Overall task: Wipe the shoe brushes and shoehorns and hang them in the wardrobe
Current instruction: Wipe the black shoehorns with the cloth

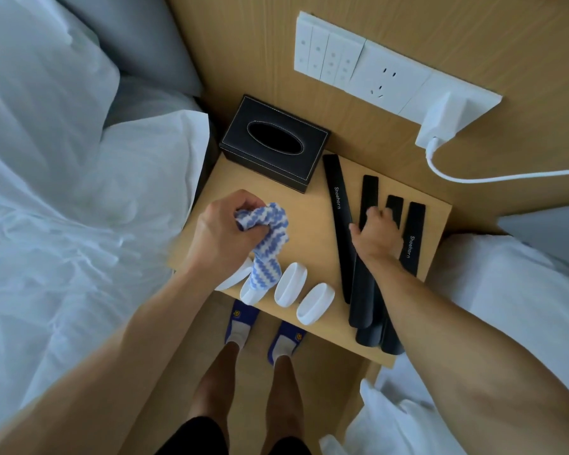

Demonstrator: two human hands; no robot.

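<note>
- Head view: left hand (222, 229) closed round crumpled blue-white striped cloth (263, 238) above wooden nightstand (309, 224).
- Right hand (376, 233) fingers bent onto black shoehorns (337, 205), 4 lying side by side at nightstand's right; grip unclear.
- White shoe brushes (291, 287) in row along front edge.

Black shorts (191, 435) (blue-and-grey slippers (240, 323))

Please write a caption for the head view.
Left hand grips striped cloth; right hand rests on black shoehorns.
</note>
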